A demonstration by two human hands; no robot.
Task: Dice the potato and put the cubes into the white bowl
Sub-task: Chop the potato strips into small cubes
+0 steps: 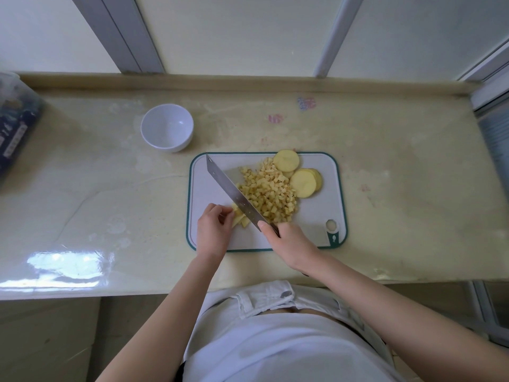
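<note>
Potato strips [240, 220] are sitting at the near side of the cutting board [316, 210]. Left hand [213, 230] is curling its fingers onto them so they stay bunched, and right hand [289, 242] is gripping the knife [234, 194] tight. Cubes [270, 194] are piling up by the blade, and the white bowl [166, 128] is sitting empty.

The right hand [289, 241] covers the handle of the knife [234, 194]. The left hand [213, 230] and the blade hide part of the potato strips [243, 222]. The top potato slices [303, 183] hide the ones under them. The dark box [16, 125] is cut off at the left edge, and its words are blurry. The coloured marks [306, 102] on the worktop [110, 175] are too tiny to read.
</note>
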